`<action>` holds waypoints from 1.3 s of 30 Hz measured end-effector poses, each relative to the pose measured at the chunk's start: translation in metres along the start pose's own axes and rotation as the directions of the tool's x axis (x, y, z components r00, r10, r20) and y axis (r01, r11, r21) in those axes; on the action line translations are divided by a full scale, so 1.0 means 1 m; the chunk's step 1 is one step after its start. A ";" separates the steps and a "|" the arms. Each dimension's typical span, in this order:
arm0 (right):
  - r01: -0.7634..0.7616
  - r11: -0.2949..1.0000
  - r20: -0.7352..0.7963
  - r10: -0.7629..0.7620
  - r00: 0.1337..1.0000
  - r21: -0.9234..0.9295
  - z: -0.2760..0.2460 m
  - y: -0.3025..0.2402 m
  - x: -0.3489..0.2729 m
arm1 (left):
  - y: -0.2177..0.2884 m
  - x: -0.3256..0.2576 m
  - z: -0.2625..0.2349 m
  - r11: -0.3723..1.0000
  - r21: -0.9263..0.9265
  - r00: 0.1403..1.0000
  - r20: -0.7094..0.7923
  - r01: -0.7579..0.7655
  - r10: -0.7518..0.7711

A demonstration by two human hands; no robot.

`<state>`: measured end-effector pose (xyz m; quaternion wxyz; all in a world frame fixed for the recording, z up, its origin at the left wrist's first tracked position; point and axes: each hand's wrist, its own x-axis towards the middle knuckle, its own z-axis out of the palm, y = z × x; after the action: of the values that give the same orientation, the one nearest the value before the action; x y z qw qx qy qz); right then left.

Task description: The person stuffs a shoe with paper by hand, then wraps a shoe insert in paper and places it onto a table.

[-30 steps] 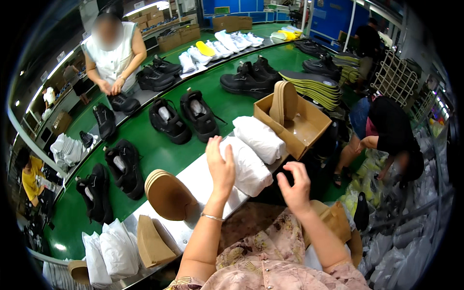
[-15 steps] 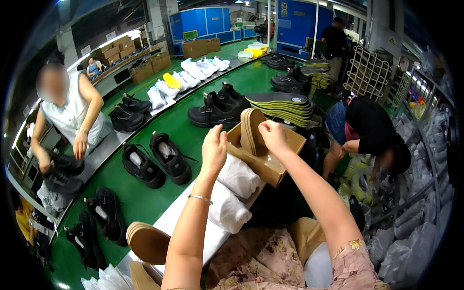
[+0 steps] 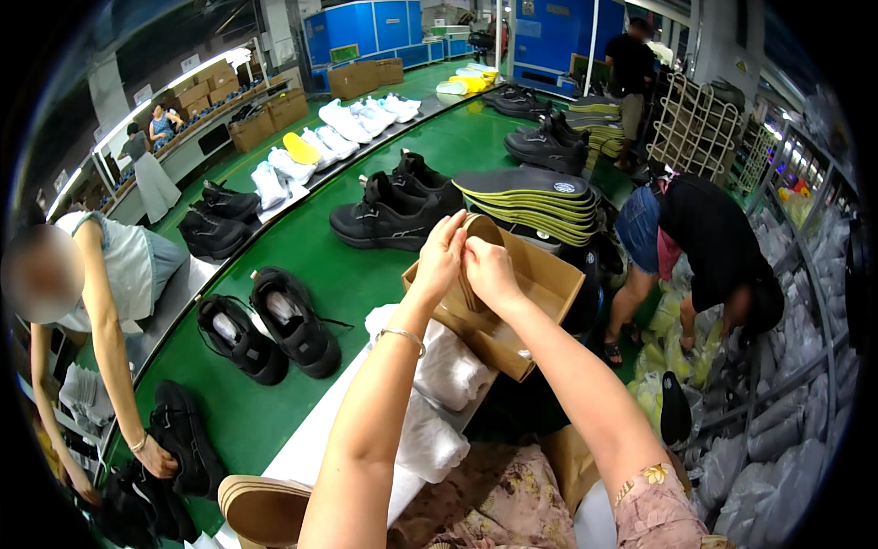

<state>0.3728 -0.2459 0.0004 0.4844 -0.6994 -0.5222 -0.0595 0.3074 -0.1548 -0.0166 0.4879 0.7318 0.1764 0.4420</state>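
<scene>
- Bending over at the far left, a co-worker in a pale sleeveless top (image 3: 123,265) has one hand on black shoes (image 3: 178,448) at the near end of the green conveyor belt (image 3: 366,274).
- On that belt, a pair of black chunky-soled shoes (image 3: 270,329) stands just left of the person's arms; further back sit black lace-up sneakers (image 3: 389,210) and white wrapped bundles (image 3: 352,119).
- White soft tissue-paper bundles (image 3: 439,384) lie on the white tabletop (image 3: 306,448) under the left forearm, beside a tan oval insole (image 3: 265,508) at the lower edge.
- The left hand (image 3: 444,256) has its grip closed, pinching the upper edge of a thin tan cardboard-like insole piece (image 3: 474,265), which stands upright inside the open brown cardboard shoe box (image 3: 540,284).
- The right hand (image 3: 489,270) is closed on the same piece from the other side, fingers curled over its rim, the two hands touching.
- Judging by its look, the piece is light, thin and flexible; it would bend or crease if squeezed mid-span, so holding it by the edge with both hands seems the safer hold. It is not fragile and looks dry, not slippery.
- Behind the box, a stack of dark, green-edged insoles (image 3: 535,197) rests on the belt.
- To the right, another person in a black top (image 3: 718,242) stoops over bags on the floor.
</scene>
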 end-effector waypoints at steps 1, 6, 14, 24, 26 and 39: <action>0.021 1.000 -0.015 -0.021 1.000 0.003 -0.002 0.002 0.000 | 0.004 0.001 0.004 0.998 0.039 0.998 -0.026 -0.050 0.051; -0.020 0.999 -0.060 0.022 0.998 0.039 -0.004 0.001 -0.006 | 0.015 -0.001 0.007 1.000 0.025 1.000 -0.008 0.000 0.000; 0.106 0.994 -0.145 -0.102 0.984 0.022 -0.013 0.008 -0.026 | 0.010 0.008 -0.008 0.989 0.106 0.994 0.011 0.104 -0.106; 0.048 0.914 -0.296 0.080 0.952 0.403 -0.127 -0.017 -0.028 | 0.024 -0.006 -0.007 0.906 0.416 0.988 -0.086 -0.082 0.129; -0.051 0.813 -0.282 0.259 0.924 0.580 -0.162 -0.033 -0.036 | 0.061 -0.013 -0.005 0.960 0.254 0.981 -0.122 -0.116 0.150; -0.545 -0.035 0.503 0.436 0.746 0.838 -0.279 -0.023 -0.204 | 0.180 -0.247 0.089 0.375 -0.541 0.658 0.600 0.753 -0.455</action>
<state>0.3817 -0.5897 0.0408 0.7724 -0.3686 -0.1727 0.4876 0.2144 -0.4577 0.0108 0.8962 0.4025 0.1443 0.1185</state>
